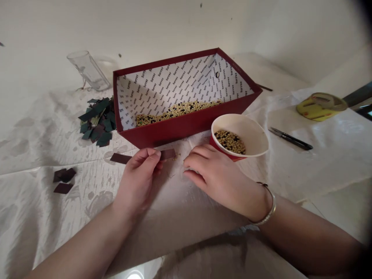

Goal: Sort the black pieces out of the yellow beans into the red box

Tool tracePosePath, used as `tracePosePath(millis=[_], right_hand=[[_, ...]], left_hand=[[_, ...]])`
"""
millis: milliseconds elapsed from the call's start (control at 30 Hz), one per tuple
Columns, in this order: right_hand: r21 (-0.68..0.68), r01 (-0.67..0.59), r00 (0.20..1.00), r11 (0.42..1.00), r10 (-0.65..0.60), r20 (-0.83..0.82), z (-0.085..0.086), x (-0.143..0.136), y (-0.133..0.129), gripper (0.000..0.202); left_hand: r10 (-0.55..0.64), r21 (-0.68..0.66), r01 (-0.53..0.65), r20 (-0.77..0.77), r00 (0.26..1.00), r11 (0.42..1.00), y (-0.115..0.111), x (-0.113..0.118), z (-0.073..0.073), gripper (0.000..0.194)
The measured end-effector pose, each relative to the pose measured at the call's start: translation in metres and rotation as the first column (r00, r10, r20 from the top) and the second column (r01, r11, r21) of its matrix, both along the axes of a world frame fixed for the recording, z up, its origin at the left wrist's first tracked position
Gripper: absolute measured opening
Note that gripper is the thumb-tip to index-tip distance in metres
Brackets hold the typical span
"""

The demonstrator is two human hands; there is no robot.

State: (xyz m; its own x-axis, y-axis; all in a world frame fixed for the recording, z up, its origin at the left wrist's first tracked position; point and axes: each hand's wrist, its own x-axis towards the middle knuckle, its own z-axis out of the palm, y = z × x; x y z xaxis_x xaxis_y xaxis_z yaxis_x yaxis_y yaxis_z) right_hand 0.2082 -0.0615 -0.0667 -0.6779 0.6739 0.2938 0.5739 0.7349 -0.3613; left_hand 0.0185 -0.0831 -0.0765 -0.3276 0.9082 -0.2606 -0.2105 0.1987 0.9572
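The left hand [139,176] is gripping a dark brown strip [168,154], its thumb and fingers pinching it with one end pointing toward the right hand [216,174]. The right hand's grip is standing slightly open, thumb and fingers curving just to the right of that end, while a bracelet [272,209] is circling the wrist. A few pale grains [177,157] are lying by the strip's tip. Another brown length [119,158] is showing left of the left hand; whether it is joining the strip behind the fingers, one cannot tell.

Just beyond the right hand, a red cup [255,137] is holding pale and black grains. Farther back, a red box [174,133] with a printed white lining is holding more. To its left, dark green and brown pieces [99,120] are lying heaped, with a glass [92,71] standing beyond. Nearer left, small brown pieces [63,188] are resting on the pale-covered surface [174,201]. On the right, a black-handled tool [293,139] is lying near a yellow container [321,108].
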Motion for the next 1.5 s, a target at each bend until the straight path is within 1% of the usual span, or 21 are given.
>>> tracePosePath(millis=[67, 133, 267, 367, 433, 533, 600, 667, 733, 833, 1033, 1167, 1233, 1367, 1433, 1500], right_hand=[[-0.024, 0.038, 0.994, 0.999, -0.035, 0.1, -0.007, -0.002, 0.003, 0.004], [-0.035, 0.052, 0.986, 0.998, -0.046, 0.16, -0.011, -0.003, 0.004, 0.003], [-0.032, 0.055, 0.974, 0.998, -0.047, 0.221, -0.016, -0.007, 0.004, 0.01], [-0.028, 0.041, 0.974, 0.999, -0.034, 0.225, -0.018, -0.009, 0.005, 0.013], [-0.027, 0.042, 0.985, 0.999, -0.037, 0.168, -0.015, -0.009, 0.005, 0.012], [-0.001, 0.048, 0.997, 0.999, -0.048, -0.06, -0.008, -0.008, 0.003, 0.01], [0.059, 0.045, 0.974, 0.997, -0.03, -0.224, -0.003, -0.009, 0.001, 0.011], [0.121, 0.041, 0.954, 0.992, -0.003, -0.301, -0.001, -0.01, -0.001, 0.015], [0.151, 0.032, 0.955, 0.988, 0.014, -0.297, -0.001, -0.011, -0.002, 0.018], [0.141, 0.006, 0.967, 0.99, 0.031, -0.254, -0.003, -0.012, -0.001, 0.022], [0.107, 0.027, 0.963, 0.994, 0.003, -0.271, -0.004, -0.012, 0.001, 0.021], [0.077, -0.008, 0.968, 0.997, 0.027, -0.25, -0.005, -0.014, 0.0, 0.022], [0.066, -0.004, 0.97, 0.998, 0.02, -0.241, -0.005, -0.015, 0.0, 0.021], [0.067, 0.058, 0.96, 0.996, -0.037, -0.278, -0.002, -0.015, 0.001, 0.017], [0.087, 0.086, 0.932, 0.993, -0.049, -0.359, 0.001, -0.012, 0.0, 0.014], [0.148, 0.125, 0.885, 0.981, -0.043, -0.464, 0.006, -0.008, -0.002, 0.009]], left_hand=[[-0.003, -0.001, 0.003, -0.019, 1.0, 1.0, 0.0, 0.001, 0.001, 0.015], [-0.003, 0.003, 0.003, -0.029, 1.0, 1.0, 0.0, 0.001, 0.001, 0.015], [0.0, -0.006, 0.0, -0.034, 0.999, 1.0, 0.0, 0.003, 0.002, 0.016], [-0.007, -0.019, 0.006, -0.042, 0.999, 1.0, 0.0, 0.003, 0.003, 0.016], [-0.033, -0.017, 0.032, -0.05, 0.998, 0.999, -0.001, 0.002, 0.003, 0.016], [-0.093, -0.006, 0.093, -0.062, 0.994, 0.996, -0.004, 0.002, 0.004, 0.018], [-0.136, -0.004, 0.136, -0.066, 0.988, 0.991, -0.005, 0.003, 0.005, 0.018], [-0.189, -0.014, 0.188, -0.064, 0.98, 0.982, -0.007, 0.004, 0.006, 0.018], [-0.25, -0.035, 0.249, -0.053, 0.967, 0.968, -0.008, 0.006, 0.007, 0.019], [-0.312, -0.051, 0.31, -0.037, 0.949, 0.949, -0.01, 0.008, 0.008, 0.021], [-0.297, -0.038, 0.295, -0.036, 0.954, 0.955, -0.011, 0.007, 0.008, 0.022], [-0.336, -0.042, 0.334, -0.052, 0.94, 0.942, -0.011, 0.005, 0.007, 0.024], [-0.351, -0.047, 0.349, -0.057, 0.935, 0.936, -0.011, 0.005, 0.006, 0.025], [-0.334, -0.047, 0.332, -0.042, 0.942, 0.942, -0.011, 0.003, 0.005, 0.026], [-0.301, -0.04, 0.299, -0.044, 0.953, 0.953, -0.011, 0.003, 0.004, 0.026], [-0.238, -0.028, 0.237, -0.06, 0.969, 0.971, -0.009, 0.001, 0.004, 0.025]])
